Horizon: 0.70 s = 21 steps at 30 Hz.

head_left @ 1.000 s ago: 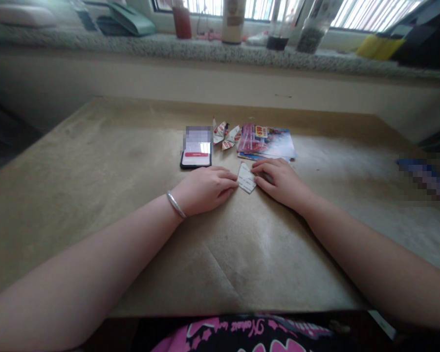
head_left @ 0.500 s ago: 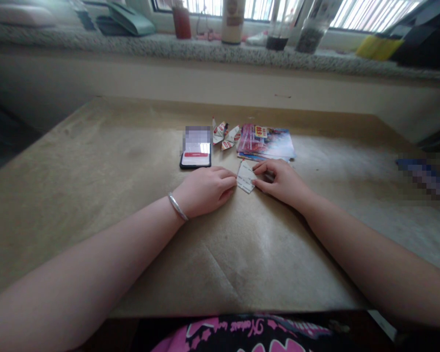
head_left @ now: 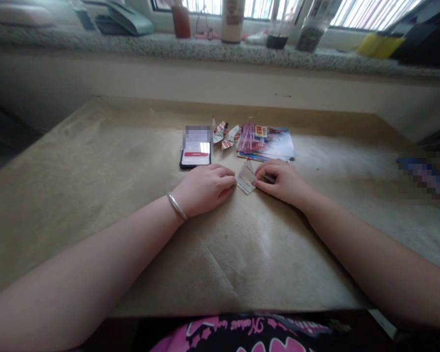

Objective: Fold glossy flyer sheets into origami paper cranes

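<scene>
A small piece of folded paper, white with printed lines, lies on the table between my hands. It is diamond-shaped, with a bit of red at its far tip. My left hand, a silver bangle at its wrist, rests palm down with its curled fingertips at the paper's left corner. On the opposite side, the thumb and index finger of my right hand pinch the right corner. Just beyond my left hand is a smartphone with a lit, partly blurred screen.
Folded paper figures stand between the phone and a stack of colourful printed sheets. A blurred blue item lies at the table's right. Bottles and jars line the stone windowsill behind the table.
The paper's upper part now narrows to a red-tipped point, where it looked broader before. My right fingers have shifted slightly at its edge; my left hand has barely moved.
</scene>
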### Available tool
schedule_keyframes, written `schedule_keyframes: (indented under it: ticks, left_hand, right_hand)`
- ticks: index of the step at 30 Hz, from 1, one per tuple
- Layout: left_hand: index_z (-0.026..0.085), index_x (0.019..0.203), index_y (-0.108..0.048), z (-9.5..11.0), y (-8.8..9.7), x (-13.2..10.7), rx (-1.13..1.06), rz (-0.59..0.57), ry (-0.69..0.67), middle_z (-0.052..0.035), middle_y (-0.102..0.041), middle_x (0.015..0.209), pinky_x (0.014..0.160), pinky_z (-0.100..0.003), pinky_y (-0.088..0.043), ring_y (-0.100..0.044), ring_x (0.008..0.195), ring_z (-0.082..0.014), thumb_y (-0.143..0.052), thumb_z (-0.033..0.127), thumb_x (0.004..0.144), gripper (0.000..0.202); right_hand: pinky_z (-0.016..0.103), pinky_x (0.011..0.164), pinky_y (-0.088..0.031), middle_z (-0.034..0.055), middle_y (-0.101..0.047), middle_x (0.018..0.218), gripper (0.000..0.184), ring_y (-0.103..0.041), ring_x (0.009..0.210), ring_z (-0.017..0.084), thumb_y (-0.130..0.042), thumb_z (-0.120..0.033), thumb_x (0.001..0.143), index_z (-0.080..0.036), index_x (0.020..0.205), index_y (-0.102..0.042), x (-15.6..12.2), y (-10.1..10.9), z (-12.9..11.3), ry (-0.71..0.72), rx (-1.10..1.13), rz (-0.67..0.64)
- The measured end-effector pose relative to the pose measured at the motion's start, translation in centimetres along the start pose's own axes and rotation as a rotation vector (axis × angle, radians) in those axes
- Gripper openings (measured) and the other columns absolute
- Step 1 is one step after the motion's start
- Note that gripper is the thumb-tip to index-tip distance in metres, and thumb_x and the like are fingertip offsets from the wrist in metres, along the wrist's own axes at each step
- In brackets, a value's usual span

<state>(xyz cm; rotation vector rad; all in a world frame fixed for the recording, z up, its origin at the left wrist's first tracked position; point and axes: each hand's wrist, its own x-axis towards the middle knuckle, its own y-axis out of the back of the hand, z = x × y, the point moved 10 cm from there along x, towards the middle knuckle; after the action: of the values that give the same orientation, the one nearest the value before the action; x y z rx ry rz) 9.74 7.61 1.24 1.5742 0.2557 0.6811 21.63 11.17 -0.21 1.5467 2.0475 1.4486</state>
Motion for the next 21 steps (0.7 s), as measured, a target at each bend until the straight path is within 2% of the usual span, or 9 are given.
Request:
schedule_keyframes:
  ticks: [4,7,12,16,21]
  left_hand:
    - [0.017,0.1,-0.067,-0.3,0.1,0.2,-0.053,0.016,0.021,-0.0068,-0.068,0.105,0.085,-0.033,-0.05,-0.063,0.096,-0.0198,-0.047,0.026,0.092,0.023]
    - [0.015,0.098,-0.065,-0.9,-0.1,0.3,-0.08,0.016,0.102,-0.0076,-0.068,0.098,0.082,-0.033,-0.05,-0.063,0.091,-0.0205,-0.051,0.027,0.09,0.021]
    - [0.013,0.116,-0.057,-2.3,0.1,-0.1,-0.119,0.082,0.287,-0.0084,-0.069,0.1,0.08,-0.033,-0.049,-0.063,0.089,-0.0207,-0.058,0.025,0.086,0.033]
    - [0.017,0.119,-0.057,-2.3,0.2,0.0,-0.171,0.12,0.263,-0.005,-0.07,0.099,0.08,-0.031,-0.049,-0.063,0.087,-0.018,-0.059,0.019,0.085,0.033]
    - [0.016,0.104,-0.064,-2.2,0.0,0.2,-0.114,0.103,0.217,-0.0054,-0.069,0.091,0.075,-0.029,-0.048,-0.061,0.084,-0.0186,-0.059,0.016,0.085,0.02]
  right_hand:
    - [0.039,0.083,-0.046,0.0069,-0.066,0.091,0.01,-0.061,0.088,0.021,-0.067,-0.024,0.074,-0.021,0.067,-0.062,-0.1,0.5,-0.2,0.03,0.009,0.068]
    - [0.04,0.084,-0.046,0.0066,-0.067,0.092,0.012,-0.061,0.089,0.021,-0.067,-0.023,0.075,-0.021,0.065,-0.061,-0.1,0.4,-1.0,0.088,-0.022,0.079]
    - [0.04,0.083,-0.045,0.0061,-0.069,0.092,0.014,-0.061,0.088,0.021,-0.066,-0.021,0.077,-0.021,0.066,-0.057,0.1,-0.1,-2.6,0.184,-0.071,0.04]
    - [0.039,0.085,-0.045,0.0049,-0.069,0.091,0.013,-0.059,0.089,0.021,-0.065,-0.018,0.077,-0.021,0.069,-0.056,0.3,-0.5,-3.2,0.22,-0.1,0.006]
    - [0.037,0.084,-0.046,0.005,-0.069,0.092,0.011,-0.06,0.09,0.021,-0.065,-0.018,0.077,-0.021,0.072,-0.056,0.4,-0.8,-3.4,0.221,-0.121,0.0]
